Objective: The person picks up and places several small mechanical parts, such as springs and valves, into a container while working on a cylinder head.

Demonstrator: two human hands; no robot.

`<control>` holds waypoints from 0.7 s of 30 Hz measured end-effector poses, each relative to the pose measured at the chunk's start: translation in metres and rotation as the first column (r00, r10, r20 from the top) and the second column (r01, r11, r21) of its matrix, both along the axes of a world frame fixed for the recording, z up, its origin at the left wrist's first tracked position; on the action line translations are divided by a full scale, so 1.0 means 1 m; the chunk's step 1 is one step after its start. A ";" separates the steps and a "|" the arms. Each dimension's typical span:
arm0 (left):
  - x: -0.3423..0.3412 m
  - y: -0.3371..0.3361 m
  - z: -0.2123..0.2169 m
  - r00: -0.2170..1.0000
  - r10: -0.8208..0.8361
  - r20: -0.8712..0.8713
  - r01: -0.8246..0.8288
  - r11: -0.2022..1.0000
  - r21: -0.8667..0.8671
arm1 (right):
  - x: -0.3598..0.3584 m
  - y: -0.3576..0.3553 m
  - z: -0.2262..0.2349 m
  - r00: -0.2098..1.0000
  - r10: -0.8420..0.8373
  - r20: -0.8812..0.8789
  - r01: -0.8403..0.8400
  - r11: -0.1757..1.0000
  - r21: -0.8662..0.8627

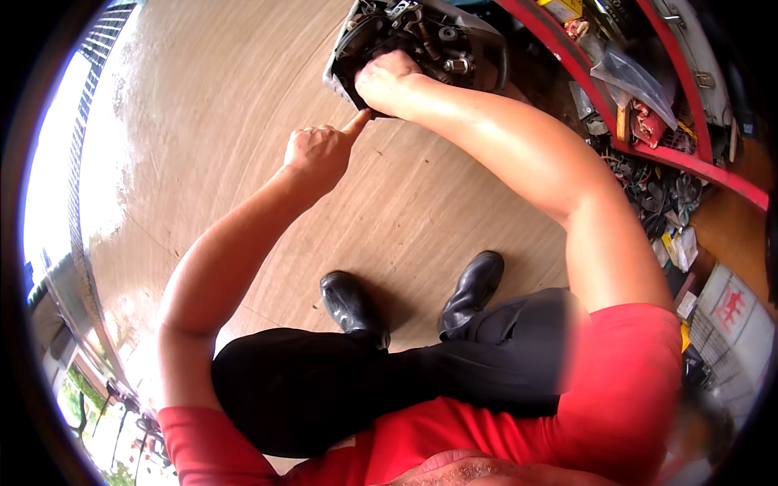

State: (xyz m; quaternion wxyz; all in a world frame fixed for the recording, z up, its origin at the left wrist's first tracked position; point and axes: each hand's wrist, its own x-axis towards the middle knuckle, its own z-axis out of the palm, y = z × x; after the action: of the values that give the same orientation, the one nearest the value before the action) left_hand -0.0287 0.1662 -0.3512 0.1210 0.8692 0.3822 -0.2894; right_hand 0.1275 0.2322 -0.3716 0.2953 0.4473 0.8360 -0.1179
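A grey and black machine part (425, 40), with bolts and metal fittings showing inside its open housing, lies on the brown floor (227, 121) at the top of the view. My right hand (389, 81) is closed on the housing's near edge. My left hand (322, 152) is curled into a loose fist just below it, with the forefinger stretched out and its tip touching the housing's lower edge beside my right hand. Nothing is held in my left hand.
My two black shoes (413, 300) stand on the floor below my hands. A red metal shelf rack (648, 150) full of tools, bags and boxes runs along the right. Bright daylight and a street show at the far left.
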 end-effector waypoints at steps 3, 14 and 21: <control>0.006 0.002 0.007 0.999 -0.009 -0.042 0.009 1.000 -0.012 | 0.020 -0.015 -0.002 0.998 0.055 -0.031 -0.050 0.988 0.143; 0.008 -0.002 0.004 0.998 -0.024 -0.051 0.025 0.999 0.024 | 0.018 -0.011 -0.021 0.959 0.183 -0.218 -0.138 0.969 0.205; 0.004 -0.004 -0.003 0.994 -0.034 -0.100 0.038 0.999 0.032 | -0.004 -0.011 -0.019 0.986 0.124 -0.111 -0.113 0.988 0.104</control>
State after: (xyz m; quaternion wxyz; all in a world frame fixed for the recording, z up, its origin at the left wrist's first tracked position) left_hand -0.0251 0.1625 -0.3538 0.0817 0.8624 0.3770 -0.3279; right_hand 0.1239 0.2215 -0.3907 0.2301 0.4027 0.8818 -0.0855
